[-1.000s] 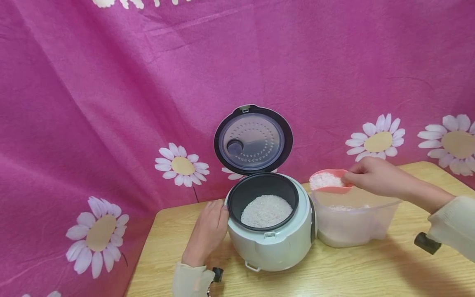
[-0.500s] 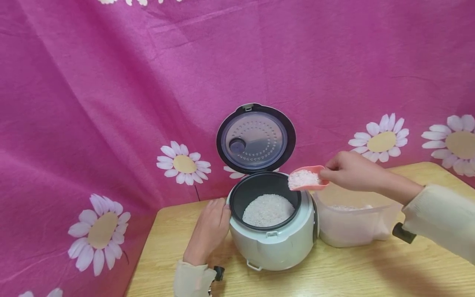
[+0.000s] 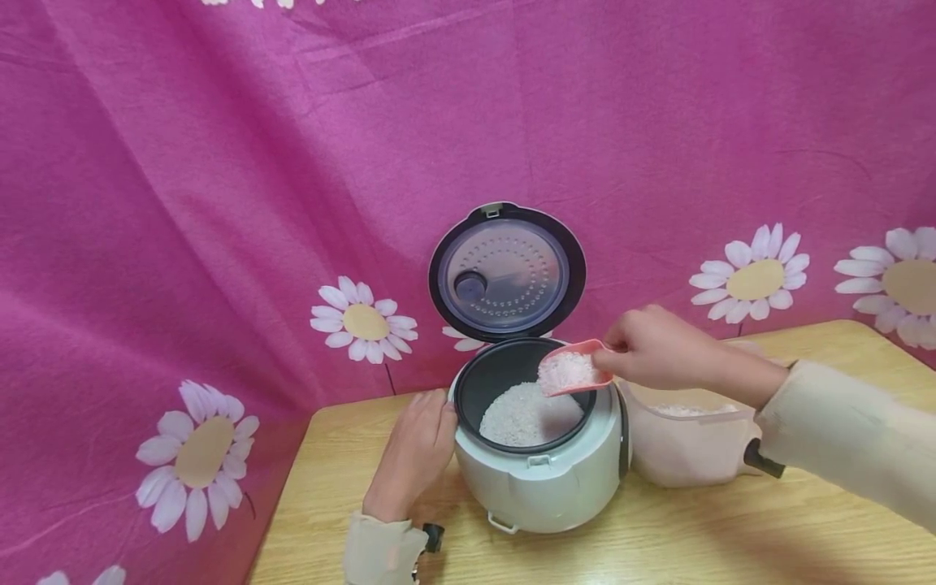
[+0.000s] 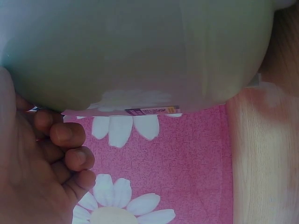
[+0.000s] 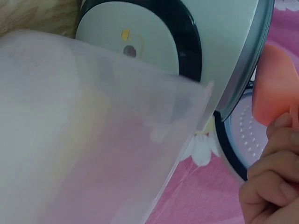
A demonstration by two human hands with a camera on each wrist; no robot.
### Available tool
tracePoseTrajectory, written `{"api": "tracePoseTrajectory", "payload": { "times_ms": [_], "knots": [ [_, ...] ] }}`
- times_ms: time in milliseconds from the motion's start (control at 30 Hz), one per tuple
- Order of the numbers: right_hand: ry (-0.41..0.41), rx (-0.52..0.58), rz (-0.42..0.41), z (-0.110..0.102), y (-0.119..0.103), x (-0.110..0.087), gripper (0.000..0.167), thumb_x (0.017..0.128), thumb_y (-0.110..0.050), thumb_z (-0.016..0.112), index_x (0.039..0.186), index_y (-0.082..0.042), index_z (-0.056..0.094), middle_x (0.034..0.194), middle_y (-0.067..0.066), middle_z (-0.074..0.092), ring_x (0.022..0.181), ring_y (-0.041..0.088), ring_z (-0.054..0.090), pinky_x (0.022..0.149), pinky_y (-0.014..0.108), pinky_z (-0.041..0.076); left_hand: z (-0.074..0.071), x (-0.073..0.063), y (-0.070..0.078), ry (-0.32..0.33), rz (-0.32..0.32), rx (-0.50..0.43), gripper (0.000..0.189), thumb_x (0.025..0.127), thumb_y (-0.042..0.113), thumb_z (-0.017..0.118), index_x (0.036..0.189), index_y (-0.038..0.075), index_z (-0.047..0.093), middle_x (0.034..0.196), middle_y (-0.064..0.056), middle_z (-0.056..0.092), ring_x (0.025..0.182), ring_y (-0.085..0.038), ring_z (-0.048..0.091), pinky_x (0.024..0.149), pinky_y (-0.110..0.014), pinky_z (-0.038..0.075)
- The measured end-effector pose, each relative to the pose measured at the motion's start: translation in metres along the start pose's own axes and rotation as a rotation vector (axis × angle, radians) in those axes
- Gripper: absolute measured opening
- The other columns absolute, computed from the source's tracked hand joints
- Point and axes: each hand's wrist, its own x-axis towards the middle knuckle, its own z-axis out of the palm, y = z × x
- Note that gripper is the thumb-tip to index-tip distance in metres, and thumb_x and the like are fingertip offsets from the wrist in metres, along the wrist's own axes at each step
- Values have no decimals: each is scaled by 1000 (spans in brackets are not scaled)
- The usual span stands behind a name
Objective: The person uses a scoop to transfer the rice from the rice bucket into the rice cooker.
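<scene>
My right hand [image 3: 651,349] pinches a coral-pink scoop [image 3: 585,366] heaped with white rice. In the head view, the scoop overlaps the right side of the rice cooker's dark inner pot [image 3: 478,378], above a mound of rice [image 3: 530,414]. The right wrist view shows the underside of the scoop [image 5: 275,86], with fingers curled at its handle. The pale green rice cooker [image 3: 541,496] stands with its lid [image 3: 504,272] raised. Against its left side rests my left hand [image 3: 417,447], its fingers loosely bent beside the cooker wall [image 4: 140,56] in the left wrist view.
A translucent plastic bin [image 3: 680,455] with rice inside stands right of the cooker, under my right forearm. Both sit on a wooden table [image 3: 329,487]. A magenta cloth [image 3: 351,162] with daisies hangs close behind and at the left.
My right hand has carried the filled scoop leftward from above the bin to over the right part of the inner pot. My left hand stays at the cooker's side.
</scene>
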Motion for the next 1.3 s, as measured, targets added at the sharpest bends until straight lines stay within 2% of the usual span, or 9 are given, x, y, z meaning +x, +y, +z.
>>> {"api": "tracePoseTrajectory", "payload": {
  "times_ms": [133, 267, 400, 567, 800, 1033, 1300],
  "knots": [
    [43, -67, -38, 4, -8, -1, 40, 85, -21, 67, 51, -22, 46, 51, -13, 31, 50, 5, 29, 50, 22, 23, 0, 0, 0, -1, 3, 5, 20, 107, 22, 45, 111, 12, 62, 100, -2, 65, 97, -15, 54, 93, -37, 55],
    [51, -111, -37, 6, -16, -2, 42, 85, -23, 67, 52, -21, 42, 51, -12, 29, 51, 6, 28, 50, 24, 22, 0, 0, 0, 7, 9, 13, 21, 107, 21, 45, 112, 11, 62, 101, -2, 66, 98, -16, 55, 93, -38, 55],
    [41, -155, -49, 8, -23, -2, 41, 88, -24, 67, 54, -21, 43, 51, -11, 30, 50, 7, 30, 49, 25, 24, 0, -1, -1, 8, 6, 8, 20, 107, 21, 46, 111, 11, 62, 100, -2, 66, 96, -16, 55, 92, -37, 55],
    [73, -224, -107, 12, -30, -3, 41, 90, -25, 67, 56, -22, 46, 51, -10, 32, 50, 9, 36, 49, 28, 27, 0, -1, 0, 9, 3, 1, 20, 107, 22, 46, 111, 11, 63, 100, -2, 67, 96, -16, 55, 93, -37, 55],
    [110, -293, -181, 19, -38, -6, 35, 91, -27, 73, 62, -23, 54, 52, -10, 45, 49, 10, 42, 47, 29, 32, -1, 0, 1, 2, 7, 10, 19, 107, 22, 45, 108, 11, 61, 97, -2, 64, 95, -16, 54, 91, -37, 54],
    [190, -334, -278, 26, -38, -10, 36, 88, -28, 79, 65, -23, 53, 53, -11, 45, 47, 8, 38, 45, 29, 29, -1, 0, 2, -25, -24, -10, 22, 108, 24, 44, 113, 12, 62, 103, -1, 66, 98, -15, 53, 93, -37, 55],
    [240, -341, -308, 25, -36, -12, 31, 84, -26, 83, 68, -23, 57, 56, -12, 48, 48, 5, 36, 45, 25, 27, -2, -1, 2, -34, -38, -19, 23, 108, 25, 44, 114, 13, 62, 105, -1, 66, 99, -15, 54, 95, -38, 55]
  ]
}}
